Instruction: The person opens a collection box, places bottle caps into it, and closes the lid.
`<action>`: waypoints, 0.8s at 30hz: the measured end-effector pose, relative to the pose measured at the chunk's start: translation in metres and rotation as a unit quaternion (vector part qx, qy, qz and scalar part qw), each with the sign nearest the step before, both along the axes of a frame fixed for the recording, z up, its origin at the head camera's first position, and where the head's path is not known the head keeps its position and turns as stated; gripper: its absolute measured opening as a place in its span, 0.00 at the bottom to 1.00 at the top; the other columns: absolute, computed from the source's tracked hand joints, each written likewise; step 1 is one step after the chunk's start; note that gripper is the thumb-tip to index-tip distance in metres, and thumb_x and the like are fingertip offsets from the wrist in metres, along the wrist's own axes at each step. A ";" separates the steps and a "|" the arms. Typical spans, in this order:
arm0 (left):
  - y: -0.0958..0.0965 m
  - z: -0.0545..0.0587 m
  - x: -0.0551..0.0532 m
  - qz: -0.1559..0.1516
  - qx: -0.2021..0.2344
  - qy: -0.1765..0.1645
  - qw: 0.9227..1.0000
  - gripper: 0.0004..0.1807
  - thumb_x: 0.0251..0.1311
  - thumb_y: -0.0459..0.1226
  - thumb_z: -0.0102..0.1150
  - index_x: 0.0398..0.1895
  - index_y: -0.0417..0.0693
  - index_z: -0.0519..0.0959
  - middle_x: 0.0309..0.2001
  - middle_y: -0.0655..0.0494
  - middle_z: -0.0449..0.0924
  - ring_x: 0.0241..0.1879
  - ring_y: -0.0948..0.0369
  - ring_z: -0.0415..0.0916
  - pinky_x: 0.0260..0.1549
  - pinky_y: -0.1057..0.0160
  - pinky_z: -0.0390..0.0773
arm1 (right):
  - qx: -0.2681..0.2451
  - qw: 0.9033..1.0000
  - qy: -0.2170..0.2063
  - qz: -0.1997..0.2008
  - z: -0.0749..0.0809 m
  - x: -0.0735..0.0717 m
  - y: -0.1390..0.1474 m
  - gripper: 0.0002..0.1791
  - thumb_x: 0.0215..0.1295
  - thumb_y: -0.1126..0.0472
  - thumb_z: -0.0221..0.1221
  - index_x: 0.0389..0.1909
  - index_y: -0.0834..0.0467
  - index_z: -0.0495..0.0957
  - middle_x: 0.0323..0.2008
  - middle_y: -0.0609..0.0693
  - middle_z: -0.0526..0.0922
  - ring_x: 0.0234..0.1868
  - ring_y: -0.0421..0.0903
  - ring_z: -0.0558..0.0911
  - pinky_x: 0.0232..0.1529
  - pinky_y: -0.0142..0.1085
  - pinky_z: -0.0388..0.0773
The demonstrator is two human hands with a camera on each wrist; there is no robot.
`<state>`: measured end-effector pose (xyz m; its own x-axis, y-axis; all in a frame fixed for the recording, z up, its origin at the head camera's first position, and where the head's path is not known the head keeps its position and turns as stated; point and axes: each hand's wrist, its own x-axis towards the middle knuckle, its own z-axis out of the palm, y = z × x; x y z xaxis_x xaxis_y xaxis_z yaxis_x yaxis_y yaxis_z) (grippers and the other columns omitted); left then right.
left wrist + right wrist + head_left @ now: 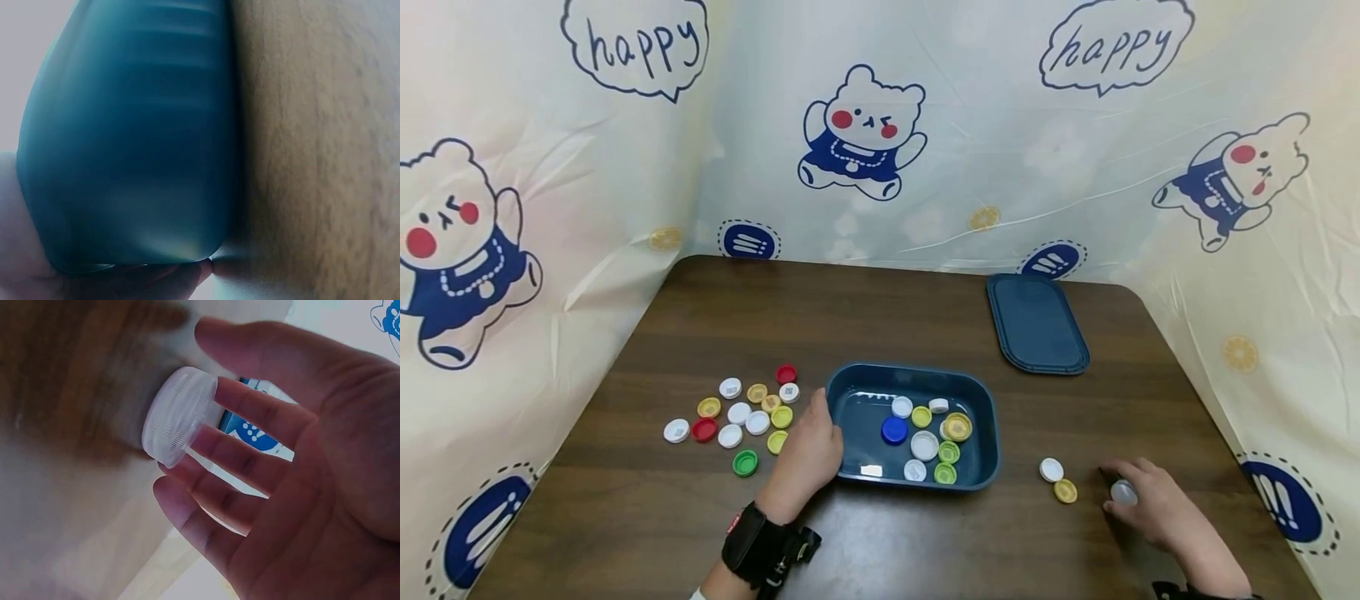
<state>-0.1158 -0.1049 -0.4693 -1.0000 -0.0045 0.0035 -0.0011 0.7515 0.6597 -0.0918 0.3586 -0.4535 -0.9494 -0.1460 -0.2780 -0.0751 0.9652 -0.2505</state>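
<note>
Right of tray (859, 429) — three caps (1051, 470), one touched by loose right hand (1159, 502); left hand (811, 452) gripping tray.

1. We see a dark-blue, round-cornered tray (862, 433) sitting upright, with caps (924, 446) of several colours inside.
2. We find a translucent, ridge-sided disc (181, 419) well to the tray's right.

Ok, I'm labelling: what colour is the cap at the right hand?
That cap: translucent white, clearest in the right wrist view.

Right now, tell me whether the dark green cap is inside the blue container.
No, in the head view the dark green cap lies on the table, outside the blue container.
</note>
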 end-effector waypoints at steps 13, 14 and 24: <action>0.000 -0.001 0.000 -0.001 -0.002 -0.004 1.000 0.27 0.70 0.28 0.47 0.70 0.27 0.58 0.61 0.29 0.73 0.59 0.41 0.76 0.55 0.39 0.78 | 0.004 1.000 -0.009 -0.008 -0.001 -0.002 0.000 0.19 0.57 0.63 0.70 0.49 0.64 0.80 0.46 0.62 0.79 0.48 0.61 0.79 0.46 0.59 0.77; 0.000 -0.001 0.000 -0.001 -0.003 -0.001 1.000 0.27 0.70 0.27 0.48 0.69 0.26 0.58 0.61 0.29 0.73 0.59 0.40 0.76 0.54 0.39 0.78 | 0.007 1.000 -0.010 -0.007 0.000 -0.002 0.000 0.18 0.57 0.63 0.70 0.48 0.64 0.80 0.45 0.61 0.79 0.47 0.61 0.79 0.46 0.58 0.77; -0.001 -0.002 0.000 -0.001 0.001 0.010 1.000 0.26 0.69 0.27 0.48 0.68 0.27 0.59 0.59 0.30 0.74 0.56 0.41 0.78 0.53 0.39 0.79 | 0.002 0.998 0.054 0.041 0.017 -0.015 -0.011 0.14 0.56 0.64 0.71 0.42 0.62 0.81 0.40 0.57 0.80 0.42 0.57 0.80 0.39 0.53 0.79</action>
<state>-0.1157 -0.1055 -0.4717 -0.9997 -0.0033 0.0241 0.0134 0.7495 0.6618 -0.1070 0.3471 -0.4364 -0.9588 -0.2237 -0.1750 -0.1806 0.9557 -0.2324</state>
